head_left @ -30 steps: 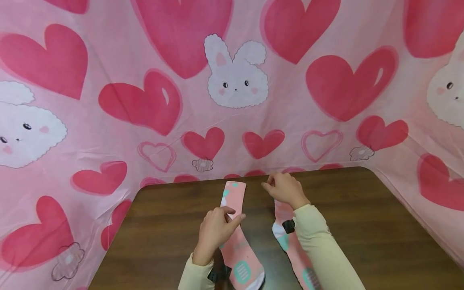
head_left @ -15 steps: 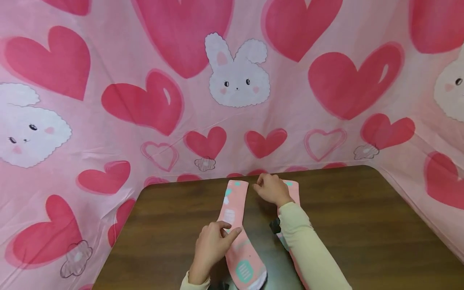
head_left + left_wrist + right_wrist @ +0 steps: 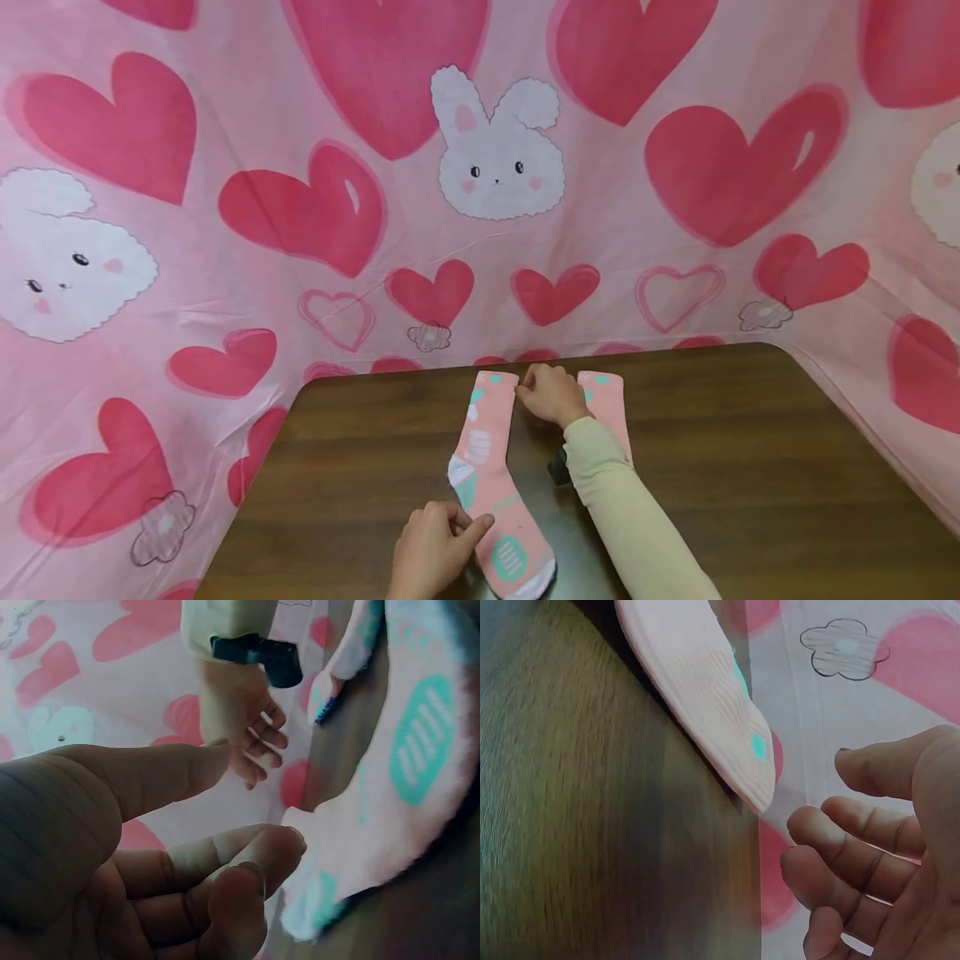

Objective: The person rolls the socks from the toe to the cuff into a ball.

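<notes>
Two pink socks with mint and white patches lie lengthwise on a brown wooden table. My left hand [image 3: 438, 546], fingers loosely bent and thumb apart, is beside the foot of the left sock [image 3: 491, 483]; in the left wrist view nothing is between thumb and fingers. My right hand [image 3: 551, 393] hovers by that sock's cuff, between the two socks. The right wrist view shows its relaxed fingers [image 3: 814, 877] just off the cuff end of a sock [image 3: 705, 690], holding nothing. The forearm hides most of the right sock [image 3: 606, 404], whose cuff shows.
The wooden table [image 3: 750, 467] extends to both sides of the socks. Behind its far edge hangs a pink cloth [image 3: 600, 200] printed with hearts and rabbits. A dark wrist camera [image 3: 558, 467] is strapped under the right wrist.
My left hand has drawn back from the left sock's leg toward its foot, uncovering the heel. My right hand has moved left off the right sock to the left sock's cuff.
</notes>
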{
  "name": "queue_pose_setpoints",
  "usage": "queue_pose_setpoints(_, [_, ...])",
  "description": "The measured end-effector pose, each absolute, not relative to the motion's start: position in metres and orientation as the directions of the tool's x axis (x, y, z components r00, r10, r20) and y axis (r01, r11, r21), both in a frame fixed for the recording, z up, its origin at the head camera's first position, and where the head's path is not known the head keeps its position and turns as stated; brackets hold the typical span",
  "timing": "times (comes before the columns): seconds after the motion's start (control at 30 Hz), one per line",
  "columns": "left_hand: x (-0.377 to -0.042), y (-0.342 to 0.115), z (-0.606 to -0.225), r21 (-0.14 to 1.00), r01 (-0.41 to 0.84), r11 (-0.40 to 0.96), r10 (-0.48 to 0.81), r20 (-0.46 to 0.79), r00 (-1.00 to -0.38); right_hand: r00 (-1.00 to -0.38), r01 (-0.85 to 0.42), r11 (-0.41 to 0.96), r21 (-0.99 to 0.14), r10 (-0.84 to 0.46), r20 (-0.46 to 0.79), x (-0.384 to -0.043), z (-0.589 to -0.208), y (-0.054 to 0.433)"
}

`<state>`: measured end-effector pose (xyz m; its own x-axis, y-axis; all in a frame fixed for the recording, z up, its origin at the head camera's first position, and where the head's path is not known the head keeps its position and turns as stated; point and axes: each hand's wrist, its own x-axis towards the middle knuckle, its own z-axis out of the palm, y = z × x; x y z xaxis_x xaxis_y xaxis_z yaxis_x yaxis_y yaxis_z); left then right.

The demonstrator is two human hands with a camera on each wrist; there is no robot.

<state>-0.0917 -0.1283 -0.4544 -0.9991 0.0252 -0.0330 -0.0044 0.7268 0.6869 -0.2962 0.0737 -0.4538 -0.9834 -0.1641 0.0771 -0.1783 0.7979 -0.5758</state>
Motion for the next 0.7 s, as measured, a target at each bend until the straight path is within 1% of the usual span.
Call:
queue_pose_setpoints(0.13, [-0.086,-0.130,-0.461,0.698,-0.044,0.715,0.018,-0.082,-0.996,-0.980,-0.196,0.796,-0.573,-0.186,0.077,-0.300,-0.458,0.066])
queue_pose_setpoints(0.23, [-0.081,-0.132,-0.464,0.675,-0.067,0.735,-0.001,-0.097,-0.995,-0.978,-0.198,0.795,-0.573,-0.199,0.063,-0.303,-0.460,0.061])
queue_pose_setpoints(0.47, [-0.068,-0.124,-0.473,0.642,-0.141,0.754,-0.019,-0.193,-0.981,-0.988,-0.144,0.810,-0.568,-0.148,0.040,-0.310,-0.471,0.052])
queue_pose_setpoints(0.57, [-0.067,-0.118,-0.477,0.613,-0.160,0.774,-0.038,-0.207,-0.978,-0.991,-0.118,0.811,-0.573,-0.133,0.016,-0.313,-0.476,0.049])
queue_pose_setpoints(0.7, [-0.067,-0.113,-0.480,0.610,-0.183,0.771,-0.042,-0.237,-0.971,-0.997,-0.061,0.798,-0.600,-0.078,-0.002,-0.317,-0.480,0.044])
